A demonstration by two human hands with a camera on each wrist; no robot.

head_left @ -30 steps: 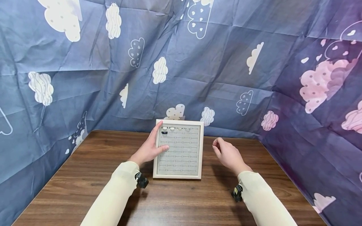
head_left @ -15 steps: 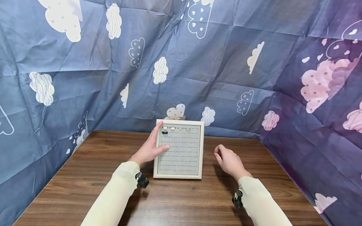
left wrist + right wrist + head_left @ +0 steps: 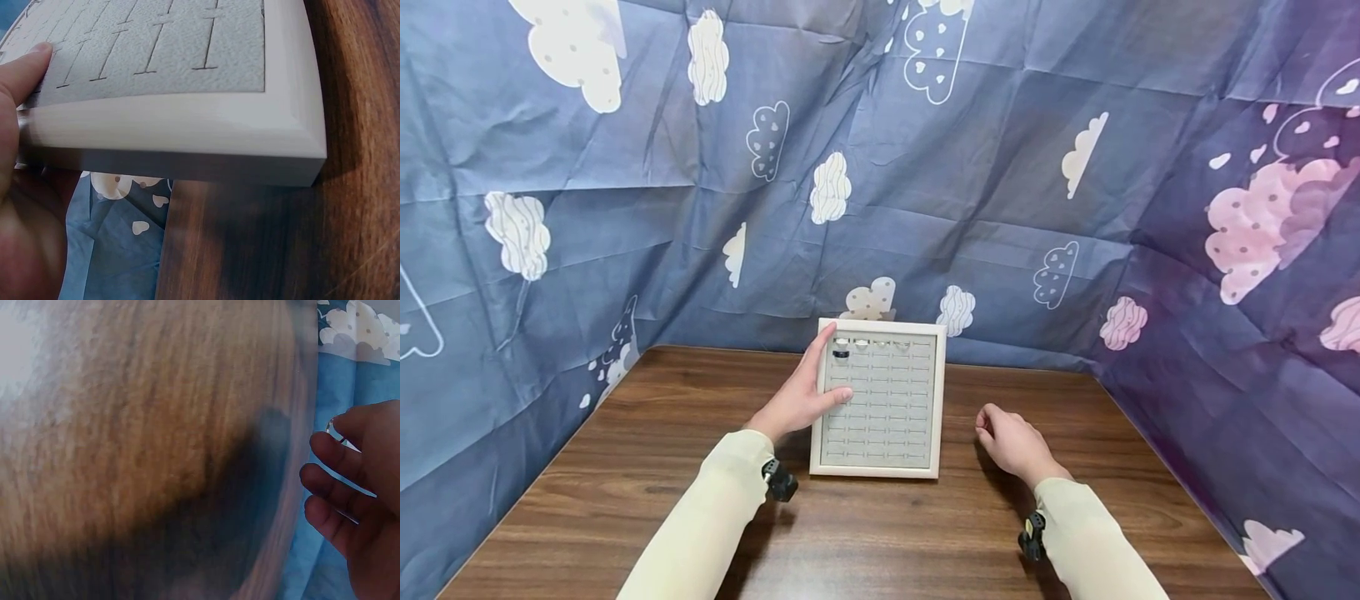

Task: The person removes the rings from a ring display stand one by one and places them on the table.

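A ring display board with a cream frame [image 3: 876, 472] and a grey slotted pad stands tilted up on the table. My left hand [image 3: 797, 396] grips its left side, thumb over the pad and fingers up along the frame edge. Several silver rings [image 3: 861, 342] sit in the top row of slots. Below the leftmost one is a dark ring [image 3: 841, 354]. To the right of the board, my right hand [image 3: 1015, 442] is low over the table. In the right wrist view it pinches a thin shiny ring [image 3: 329, 427] between thumb and index finger, the other fingers loosely bent.
The brown wooden table [image 3: 880, 533] spreads around the board and both forearms. A blue cloth [image 3: 910, 208] with cloud prints hangs behind the table and along its sides. Each wrist carries a small black camera [image 3: 780, 481].
My right hand has moved down and slightly right, away from the board and closer to the table. My left hand keeps its grip on the board, which stays in place.
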